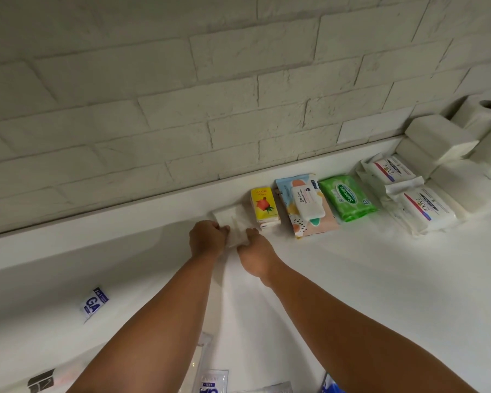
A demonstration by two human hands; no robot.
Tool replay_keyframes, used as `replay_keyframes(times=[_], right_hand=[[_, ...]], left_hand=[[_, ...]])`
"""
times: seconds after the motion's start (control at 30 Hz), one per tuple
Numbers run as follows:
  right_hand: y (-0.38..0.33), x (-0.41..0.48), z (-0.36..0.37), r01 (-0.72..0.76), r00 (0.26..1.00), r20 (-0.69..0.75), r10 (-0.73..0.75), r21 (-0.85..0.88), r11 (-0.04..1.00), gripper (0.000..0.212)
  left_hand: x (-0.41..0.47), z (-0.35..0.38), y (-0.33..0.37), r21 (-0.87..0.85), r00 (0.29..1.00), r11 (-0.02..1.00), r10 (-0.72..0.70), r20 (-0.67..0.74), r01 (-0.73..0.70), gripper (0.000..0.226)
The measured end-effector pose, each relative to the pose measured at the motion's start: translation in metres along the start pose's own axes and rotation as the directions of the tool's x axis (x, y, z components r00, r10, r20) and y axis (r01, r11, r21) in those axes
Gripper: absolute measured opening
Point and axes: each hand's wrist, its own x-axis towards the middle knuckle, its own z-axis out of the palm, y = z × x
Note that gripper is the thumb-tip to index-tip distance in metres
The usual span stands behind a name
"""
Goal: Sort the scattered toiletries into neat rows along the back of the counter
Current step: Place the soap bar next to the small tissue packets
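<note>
A white tissue pack [233, 221] lies flat at the back of the white counter [352, 279], left of the row. My left hand [206, 239] grips its left near corner and my right hand [253, 251] holds its near right edge. To its right stand in a row a yellow tissue pack [262, 205], a pastel wet-wipes pack [305, 205], a green Sanicare wipes pack [347, 198] and two white Dove packs [389, 170] [424, 208]. A blue-and-white sachet [94, 303] lies loose at the near left.
White folded tissue stacks [437, 137] and a paper roll [485, 114] stand at the far right against the brick wall [182, 95]. More packets [213, 381] and a dark item [41, 380] lie along the near edge, partly hidden by my forearms.
</note>
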Motion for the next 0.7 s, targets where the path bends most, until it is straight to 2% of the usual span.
replay_keyframes(times=[0.37, 0.5, 0.63, 0.7], right_hand=[[-0.0042, 0.0013, -0.0007, -0.008, 1.0, 0.02, 0.008, 0.005, 1.0, 0.03], [-0.0051, 0.0005, -0.0033, -0.031, 0.999, 0.021, 0.032, -0.002, 1.0, 0.042], [-0.0068, 0.0037, -0.0054, -0.003, 0.998, 0.057, 0.008, -0.078, 0.997, 0.037], [-0.0067, 0.0021, -0.0059, -0.014, 0.998, 0.068, 0.018, -0.062, 0.998, 0.042]], left_hand=[[-0.0003, -0.0003, -0.0043, 0.029, 0.999, 0.999, 0.021, -0.029, -0.02, 0.023], [-0.002, 0.0015, -0.0044, 0.032, 0.998, 0.999, 0.039, -0.041, -0.038, 0.019], [-0.004, 0.0018, -0.0046, 0.046, 0.999, 0.998, 0.034, -0.043, -0.032, 0.018], [-0.0049, 0.0012, -0.0042, 0.047, 0.998, 0.998, 0.037, -0.043, -0.035, 0.019]])
